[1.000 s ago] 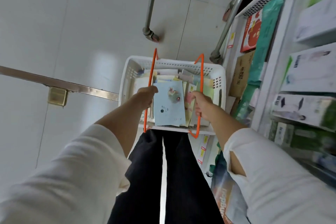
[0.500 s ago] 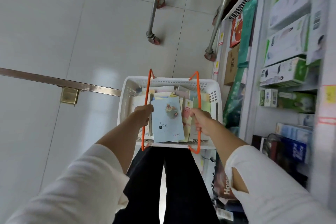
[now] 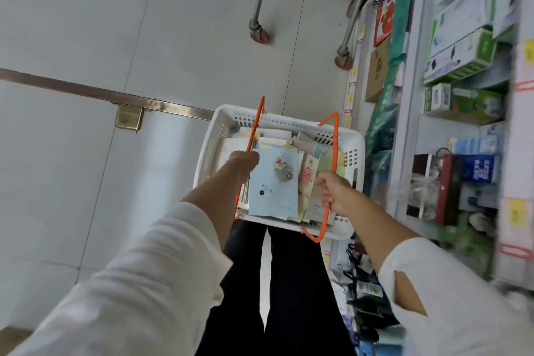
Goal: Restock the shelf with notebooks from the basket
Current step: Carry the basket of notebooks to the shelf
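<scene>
A white plastic basket [image 3: 213, 136] with two orange wire handles hangs in front of my legs, above the floor. It is filled with several notebooks; a pale blue notebook [image 3: 274, 185] lies on top, and pink and green covers [image 3: 310, 179] show beside it. My left hand [image 3: 242, 162] grips the left orange handle [image 3: 255, 124]. My right hand [image 3: 335, 192] grips the right orange handle [image 3: 335, 136]. The shelf [image 3: 410, 113] stands at my right, stocked with boxed goods.
A metal cart's legs with red castors [image 3: 260, 35] stand on the white tiled floor ahead. A brass strip with a floor latch [image 3: 128, 118] crosses the floor at left. Cardboard boxes and green packs [image 3: 378, 72] fill the shelf's lower levels; dark items lie near my right foot.
The basket has been carried forward and to the right along the shelf, which now fills more of the right side. Both hands keep their hold on the handles.
</scene>
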The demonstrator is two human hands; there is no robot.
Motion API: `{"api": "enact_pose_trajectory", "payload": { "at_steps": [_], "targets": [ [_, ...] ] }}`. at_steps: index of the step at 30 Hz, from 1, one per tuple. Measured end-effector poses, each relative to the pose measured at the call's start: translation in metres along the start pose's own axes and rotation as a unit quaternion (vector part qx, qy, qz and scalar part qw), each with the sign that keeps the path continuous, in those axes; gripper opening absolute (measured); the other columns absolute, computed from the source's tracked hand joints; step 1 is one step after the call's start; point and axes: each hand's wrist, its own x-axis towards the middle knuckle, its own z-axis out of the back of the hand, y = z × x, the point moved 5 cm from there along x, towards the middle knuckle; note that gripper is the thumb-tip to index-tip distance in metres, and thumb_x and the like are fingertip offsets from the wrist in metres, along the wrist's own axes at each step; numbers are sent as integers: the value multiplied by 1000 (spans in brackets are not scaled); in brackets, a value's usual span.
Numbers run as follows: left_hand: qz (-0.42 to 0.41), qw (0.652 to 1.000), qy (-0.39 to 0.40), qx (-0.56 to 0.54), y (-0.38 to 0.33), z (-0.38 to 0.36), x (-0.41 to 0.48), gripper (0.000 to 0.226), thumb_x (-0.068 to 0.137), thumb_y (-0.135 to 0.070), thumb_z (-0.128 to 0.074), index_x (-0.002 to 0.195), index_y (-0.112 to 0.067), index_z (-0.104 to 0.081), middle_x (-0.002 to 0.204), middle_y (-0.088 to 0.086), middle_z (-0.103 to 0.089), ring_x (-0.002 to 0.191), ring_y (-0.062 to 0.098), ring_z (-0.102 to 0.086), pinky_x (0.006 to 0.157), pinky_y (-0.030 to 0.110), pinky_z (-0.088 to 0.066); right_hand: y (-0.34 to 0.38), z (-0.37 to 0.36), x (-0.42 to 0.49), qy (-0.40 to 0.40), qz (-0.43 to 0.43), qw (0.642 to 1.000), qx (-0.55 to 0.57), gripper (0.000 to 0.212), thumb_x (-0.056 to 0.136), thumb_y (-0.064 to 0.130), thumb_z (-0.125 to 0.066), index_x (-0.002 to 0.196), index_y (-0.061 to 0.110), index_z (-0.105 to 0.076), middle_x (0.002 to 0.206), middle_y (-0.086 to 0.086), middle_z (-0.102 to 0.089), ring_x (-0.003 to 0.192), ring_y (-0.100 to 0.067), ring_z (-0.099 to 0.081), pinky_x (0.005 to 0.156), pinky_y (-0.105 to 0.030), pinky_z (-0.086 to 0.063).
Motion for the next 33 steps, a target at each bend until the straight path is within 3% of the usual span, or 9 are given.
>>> {"api": "enact_pose_trajectory", "payload": {
  "at_steps": [4, 9, 13, 15, 19, 22, 26, 31, 33],
  "targets": [
    [-11, 1000, 5, 10, 43, 6, -21, 3, 88, -11, -48, 90, -9, -48, 62, 2, -35, 49, 15, -30, 46, 19, -24, -46, -10, -24, 14, -10, 1000, 12, 22, 77, 4, -49, 62, 21, -46, 56, 1, -22, 43, -14, -13, 45, -26, -19],
    [-34, 999, 0, 40, 96, -4, -39, 14, 90, -11, -50, 77, -8, -47, 61, 3, -34, 49, 14, -30, 47, 20, -26, -104, -20, -46, 20, -17, 1000, 12, 22, 76, 5, -48, 60, 19, -46, 56, 1, -18, 46, -14, -12, 44, -27, -20],
    [-30, 998, 11, 56, 152, -1, -51, 13, 88, -13, -49, 77, -9, -46, 58, 1, -31, 46, 14, -25, 46, 19, -23, -155, -32, -69, 18, -18, 1000, 5, 18, 77, 4, -48, 62, 14, -46, 47, 2, -34, 44, -15, -15, 42, -26, -23],
    [-47, 997, 13, 57, 180, 0, -56, 13, 88, -12, -48, 76, -10, -45, 58, 2, -30, 46, 14, -25, 46, 19, -22, -181, -42, -78, 13, -14, 1000, -1, 16, 76, 6, -49, 63, 14, -46, 41, 2, -32, 44, -15, -15, 43, -27, -23],
    [-57, 996, 20, 64, 240, 1, -59, 9, 89, -12, -48, 82, -6, -47, 59, 2, -31, 47, 14, -26, 46, 20, -24, -234, -63, -97, -5, -15, 1000, 10, 6, 77, 7, -51, 76, 12, -52, 55, 1, -23, 46, -14, -17, 44, -27, -25],
    [-41, 997, 24, 64, 283, 3, -72, 7, 88, -12, -47, 85, -6, -46, 59, 2, -31, 47, 14, -27, 47, 20, -24, -276, -71, -112, 7, -17, 1000, 8, 6, 76, 6, -52, 73, 11, -50, 54, 0, -24, 45, -14, -17, 43, -26, -24],
    [-42, 997, 11, 70, 338, -6, -93, 8, 88, -13, -46, 84, -7, -45, 59, 2, -32, 47, 14, -28, 46, 20, -24, -334, -84, -130, -22, -17, 1000, 13, 6, 81, 2, -54, 77, 7, -54, 60, 0, -35, 42, -14, -21, 40, -24, -24],
    [-48, 997, -13, 65, 413, -15, -114, 15, 87, -13, -47, 74, -10, -42, 56, 1, -30, 44, 13, -24, 43, 18, -20, -411, -99, -145, -15, -17, 1000, 0, 25, 82, -8, -49, 71, 15, -50, 74, 4, -45, 44, -13, -24, 37, -22, -25],
    [-48, 997, -11, 65, 443, -14, -118, 14, 88, -13, -48, 75, -10, -43, 55, 1, -29, 44, 14, -24, 44, 19, -20, -441, -100, -150, -12, -25, 1000, 0, 17, 81, -8, -50, 80, 9, -54, 82, 1, -49, 45, -14, -25, 41, -25, -27]
  ]
}}
